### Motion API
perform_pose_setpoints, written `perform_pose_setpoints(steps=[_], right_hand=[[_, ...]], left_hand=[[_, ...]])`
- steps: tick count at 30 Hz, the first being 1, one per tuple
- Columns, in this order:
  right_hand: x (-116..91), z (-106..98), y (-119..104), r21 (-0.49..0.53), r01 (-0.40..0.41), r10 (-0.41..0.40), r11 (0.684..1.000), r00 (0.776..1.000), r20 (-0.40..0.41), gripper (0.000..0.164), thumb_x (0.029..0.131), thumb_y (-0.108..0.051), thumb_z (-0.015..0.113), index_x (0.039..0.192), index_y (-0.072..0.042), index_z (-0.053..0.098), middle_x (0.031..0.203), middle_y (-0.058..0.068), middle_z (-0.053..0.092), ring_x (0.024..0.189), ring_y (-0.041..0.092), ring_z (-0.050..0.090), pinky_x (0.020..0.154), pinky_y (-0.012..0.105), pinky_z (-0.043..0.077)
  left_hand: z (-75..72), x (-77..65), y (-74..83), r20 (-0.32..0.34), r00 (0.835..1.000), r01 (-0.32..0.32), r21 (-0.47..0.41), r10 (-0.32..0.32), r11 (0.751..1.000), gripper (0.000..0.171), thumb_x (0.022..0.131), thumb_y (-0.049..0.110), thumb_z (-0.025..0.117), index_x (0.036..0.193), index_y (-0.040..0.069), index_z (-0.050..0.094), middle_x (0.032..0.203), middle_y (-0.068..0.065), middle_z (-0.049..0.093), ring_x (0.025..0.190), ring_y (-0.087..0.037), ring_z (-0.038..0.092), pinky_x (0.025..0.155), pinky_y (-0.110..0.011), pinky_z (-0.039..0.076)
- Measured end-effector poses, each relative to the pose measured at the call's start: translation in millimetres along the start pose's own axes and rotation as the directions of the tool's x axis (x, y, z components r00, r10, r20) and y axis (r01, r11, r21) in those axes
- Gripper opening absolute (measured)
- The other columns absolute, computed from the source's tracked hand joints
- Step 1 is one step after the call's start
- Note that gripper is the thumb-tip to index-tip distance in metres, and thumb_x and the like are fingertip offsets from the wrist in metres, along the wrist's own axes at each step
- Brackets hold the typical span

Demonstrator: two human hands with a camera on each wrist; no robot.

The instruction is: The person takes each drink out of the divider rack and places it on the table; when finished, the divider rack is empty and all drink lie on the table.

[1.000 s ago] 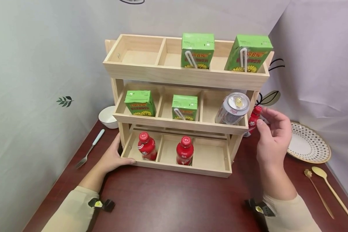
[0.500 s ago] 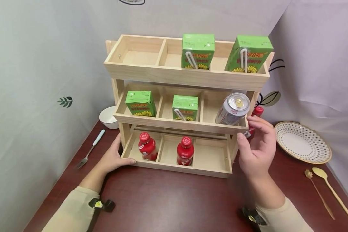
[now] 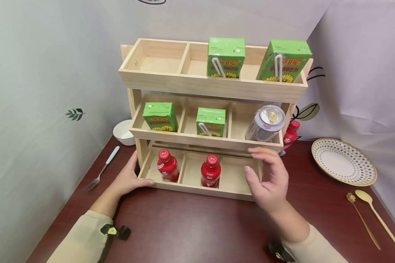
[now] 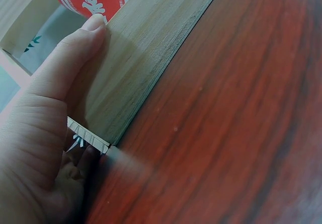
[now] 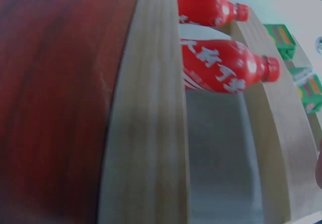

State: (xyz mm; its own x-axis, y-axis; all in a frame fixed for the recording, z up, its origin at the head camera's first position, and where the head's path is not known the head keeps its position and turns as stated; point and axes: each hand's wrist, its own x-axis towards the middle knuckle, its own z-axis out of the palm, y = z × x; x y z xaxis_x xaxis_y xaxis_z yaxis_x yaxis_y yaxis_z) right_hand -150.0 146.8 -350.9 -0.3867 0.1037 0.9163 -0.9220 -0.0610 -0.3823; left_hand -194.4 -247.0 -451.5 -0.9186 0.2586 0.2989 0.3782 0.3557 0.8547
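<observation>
A three-tier wooden shelf (image 3: 210,86) stands on the table. My left hand (image 3: 129,179) grips the lower left corner of its bottom tier; in the left wrist view the thumb (image 4: 80,53) lies over the front board and the other fingers bend round the side. My right hand (image 3: 270,182) holds nothing, its fingers loosely bent, in front of the bottom tier's right compartment. Two red bottles stand in that tier, one in the left compartment (image 3: 168,170), one in the middle (image 3: 210,175). A third red bottle (image 3: 289,138) stands behind the shelf's right side, partly hidden.
Green drink cartons fill spots on the top tier (image 3: 226,58) and middle tier (image 3: 210,122). A silver can (image 3: 264,123) leans in the middle tier's right compartment. A fork (image 3: 103,168) and bowl (image 3: 123,133) lie left; a dotted plate (image 3: 342,160) and golden spoon (image 3: 378,215) lie right.
My right hand has moved left, from beside the red bottle behind the shelf to the front of the bottom tier's right compartment. The left hand has stayed on the corner.
</observation>
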Motion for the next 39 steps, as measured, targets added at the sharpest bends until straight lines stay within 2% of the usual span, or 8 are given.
perform_pose_setpoints(steps=[4,8,13,17,22,28,35,39], right_hand=[[-6.0,4.5,-1.7,-0.015,-0.08,0.081,0.997,0.992,0.095,0.026,0.072,0.016,0.062,0.095,0.024,0.053,0.101,0.03,0.058,0.099,0.036,0.057,0.094,0.034,0.045],[-12.9,9.7,-2.7,-0.066,-0.181,0.191,0.981,0.964,0.187,0.028,0.071,0.02,0.061,0.098,0.022,0.053,0.103,0.029,0.058,0.101,0.032,0.057,0.093,0.032,0.046],[-28.2,15.1,2.3,-0.142,-0.318,0.346,0.937,0.9,0.266,0.039,0.07,0.02,0.067,0.107,0.016,0.054,0.112,0.024,0.058,0.108,0.03,0.056,0.096,0.034,0.045],[-45.0,11.5,17.9,-0.193,-0.415,0.456,0.889,0.841,0.292,0.055,0.069,0.015,0.075,0.119,0.009,0.052,0.124,0.016,0.055,0.117,0.029,0.051,0.101,0.038,0.041],[-60.7,7.7,34.6,-0.099,-0.587,0.587,0.804,0.756,0.29,0.059,0.077,0.013,0.071,0.129,0.006,0.045,0.132,0.018,0.05,0.124,0.036,0.046,0.103,0.047,0.037],[-76.5,11.0,44.5,0.013,-0.664,0.636,0.747,0.721,0.273,0.059,0.078,0.015,0.07,0.13,0.007,0.043,0.132,0.019,0.048,0.122,0.037,0.047,0.102,0.042,0.04],[-82.1,11.9,49.1,0.029,-0.708,0.679,0.706,0.687,0.259,0.061,0.078,0.012,0.073,0.13,0.005,0.043,0.131,0.019,0.05,0.121,0.039,0.049,0.1,0.039,0.042],[-82.6,12.1,50.0,-0.009,-0.734,0.709,0.679,0.652,0.269,0.065,0.077,0.008,0.075,0.133,0.0,0.044,0.133,0.015,0.051,0.124,0.032,0.049,0.101,0.037,0.041]], left_hand=[[-0.1,0.6,-0.2,0.005,1.0,0.002,-0.006,-0.002,1.0,0.122,0.057,0.007,0.093,0.154,0.011,0.018,0.151,-0.015,0.031,0.13,-0.029,0.038,0.102,-0.027,0.033],[-0.6,0.0,-0.4,0.003,1.0,0.009,0.002,-0.009,1.0,0.123,0.057,0.008,0.093,0.154,0.013,0.018,0.151,-0.014,0.031,0.13,-0.028,0.038,0.102,-0.028,0.033],[-0.5,-0.8,-0.2,0.001,1.0,0.016,0.016,-0.016,1.0,0.123,0.057,0.009,0.093,0.154,0.014,0.018,0.151,-0.013,0.031,0.13,-0.027,0.038,0.102,-0.03,0.033],[-0.4,-0.6,-0.2,-0.003,1.0,0.018,0.029,-0.018,0.999,0.124,0.057,0.009,0.093,0.155,0.016,0.017,0.152,-0.013,0.03,0.131,-0.026,0.037,0.102,-0.029,0.032],[-0.1,-0.7,0.7,-0.007,1.0,0.019,0.029,-0.019,0.999,0.125,0.057,0.007,0.093,0.155,0.018,0.016,0.153,-0.013,0.028,0.133,-0.026,0.036,0.103,-0.028,0.031],[0.0,-1.2,1.1,-0.002,1.0,0.013,0.025,-0.013,1.0,0.124,0.057,0.007,0.093,0.155,0.015,0.017,0.151,-0.015,0.03,0.132,-0.028,0.037,0.102,-0.024,0.03],[-0.1,0.0,0.8,-0.004,1.0,0.028,0.031,-0.027,0.999,0.125,0.057,0.006,0.092,0.155,0.019,0.016,0.152,-0.013,0.028,0.133,-0.027,0.035,0.104,-0.05,0.03],[-0.4,-0.5,-0.8,-0.004,1.0,0.028,0.038,-0.028,0.999,0.125,0.057,0.008,0.093,0.155,0.02,0.016,0.152,-0.013,0.029,0.132,-0.027,0.036,0.104,-0.048,0.03]])
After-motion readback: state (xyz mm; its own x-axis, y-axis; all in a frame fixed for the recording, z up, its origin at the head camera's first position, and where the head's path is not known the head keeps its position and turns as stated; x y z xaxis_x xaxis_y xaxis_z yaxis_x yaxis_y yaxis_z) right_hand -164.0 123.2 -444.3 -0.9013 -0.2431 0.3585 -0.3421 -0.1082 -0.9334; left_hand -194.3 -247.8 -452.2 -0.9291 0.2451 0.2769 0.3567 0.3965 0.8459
